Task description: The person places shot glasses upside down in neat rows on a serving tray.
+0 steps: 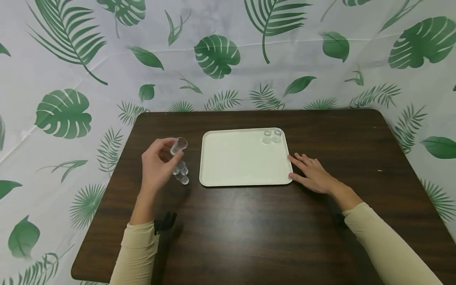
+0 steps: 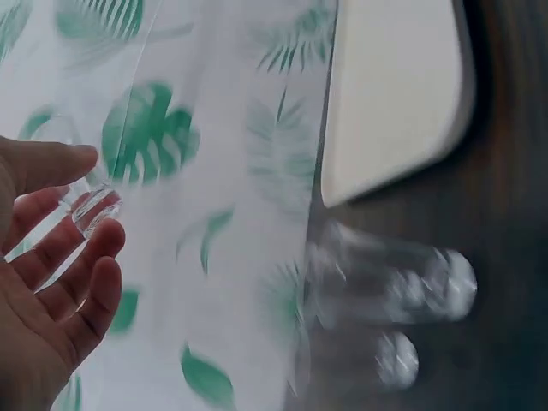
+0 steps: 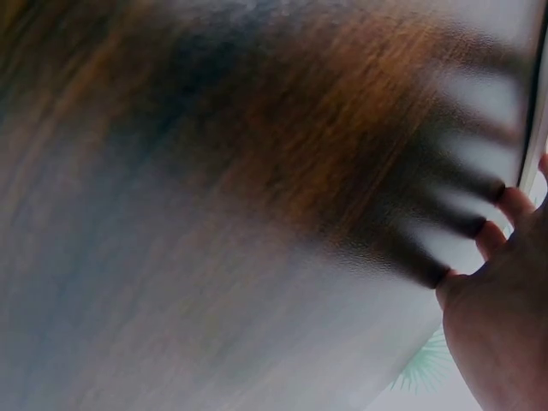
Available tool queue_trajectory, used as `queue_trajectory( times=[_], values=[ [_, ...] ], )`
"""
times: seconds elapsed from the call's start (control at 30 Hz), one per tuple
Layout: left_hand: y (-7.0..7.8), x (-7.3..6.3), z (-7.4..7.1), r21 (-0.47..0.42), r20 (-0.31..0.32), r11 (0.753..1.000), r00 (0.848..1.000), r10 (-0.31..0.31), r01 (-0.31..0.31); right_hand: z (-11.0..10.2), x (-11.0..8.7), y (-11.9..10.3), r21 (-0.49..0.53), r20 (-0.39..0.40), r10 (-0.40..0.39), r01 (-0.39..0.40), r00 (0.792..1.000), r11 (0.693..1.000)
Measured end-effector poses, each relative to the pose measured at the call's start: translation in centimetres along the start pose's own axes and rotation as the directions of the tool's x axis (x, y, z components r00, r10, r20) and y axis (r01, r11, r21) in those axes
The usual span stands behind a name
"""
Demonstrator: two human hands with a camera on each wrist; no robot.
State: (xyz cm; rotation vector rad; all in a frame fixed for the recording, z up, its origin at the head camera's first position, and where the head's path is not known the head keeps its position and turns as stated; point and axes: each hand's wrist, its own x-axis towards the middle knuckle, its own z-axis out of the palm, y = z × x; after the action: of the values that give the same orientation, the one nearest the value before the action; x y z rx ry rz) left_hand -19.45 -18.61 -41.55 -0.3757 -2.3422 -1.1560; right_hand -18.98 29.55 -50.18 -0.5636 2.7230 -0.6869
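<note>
My left hand (image 1: pixel 156 164) pinches a small clear shot glass (image 1: pixel 179 146) between thumb and fingers, tilted and raised above the left side of the table. In the left wrist view, the same glass (image 2: pixel 96 210) shows between the thumb and the fingertips. Below and beside that hand, more clear shot glasses (image 1: pixel 182 169) stand close together on the table. A cream tray (image 1: pixel 246 158) lies in the middle, with two clear glasses (image 1: pixel 276 137) side by side at its far right corner. Nothing is held by my right hand (image 1: pixel 315 176); its fingers are spread, with thumb and fingertips at the tray's right edge.
The dark wooden table (image 1: pixel 256 229) carries everything. A white cloth (image 1: pixel 242 51) printed with green leaves hangs behind the table and shows along its sides. Dark wrist straps (image 1: pixel 165 222) sit at the sleeves' cuffs.
</note>
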Motion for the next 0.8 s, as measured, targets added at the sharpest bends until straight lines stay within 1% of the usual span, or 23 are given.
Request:
queue_trajectory(
  times=[0.03,0.07,0.13,0.2,0.27,0.4,0.47,0.67,0.8],
  values=[
    [0.3,0.6,0.6,0.023,0.051,0.999,0.998,0.035,-0.036,0.1,0.0,0.0,0.001,-0.001,0.002,-0.002,1.0,1.0],
    [0.6,1.2,1.2,0.047,0.103,0.996,0.992,0.067,-0.072,0.1,-0.1,0.1,0.001,-0.003,0.004,-0.004,1.0,1.0],
    [1.0,2.2,2.5,0.1,0.205,0.985,0.972,0.118,-0.141,0.2,-0.1,0.2,0.0,-0.008,0.006,-0.006,1.0,1.0],
    [1.4,3.0,3.8,0.146,0.298,0.969,0.943,0.151,-0.201,0.3,0.0,0.2,-0.001,-0.011,0.003,-0.003,1.0,1.0],
    [1.7,3.8,5.2,0.183,0.374,0.951,0.912,0.168,-0.251,0.3,0.0,0.2,-0.001,-0.013,0.003,-0.003,1.0,1.0],
    [2.3,5.3,7.4,0.234,0.5,0.918,0.849,0.171,-0.322,0.3,0.2,0.3,-0.003,-0.007,0.0,0.0,1.0,1.0],
    [2.6,6.1,8.6,0.245,0.549,0.905,0.819,0.166,-0.347,0.3,0.3,0.3,-0.003,-0.004,0.0,0.0,1.0,1.0],
    [3.5,8.7,12.4,0.284,0.648,0.872,0.75,0.132,-0.399,0.1,0.2,0.3,-0.005,-0.003,0.004,-0.004,1.0,1.0],
    [4.1,9.8,14.8,0.311,0.711,0.845,0.696,0.096,-0.435,0.1,0.1,0.4,0.0,0.001,0.002,-0.002,1.0,1.0]
  ],
)
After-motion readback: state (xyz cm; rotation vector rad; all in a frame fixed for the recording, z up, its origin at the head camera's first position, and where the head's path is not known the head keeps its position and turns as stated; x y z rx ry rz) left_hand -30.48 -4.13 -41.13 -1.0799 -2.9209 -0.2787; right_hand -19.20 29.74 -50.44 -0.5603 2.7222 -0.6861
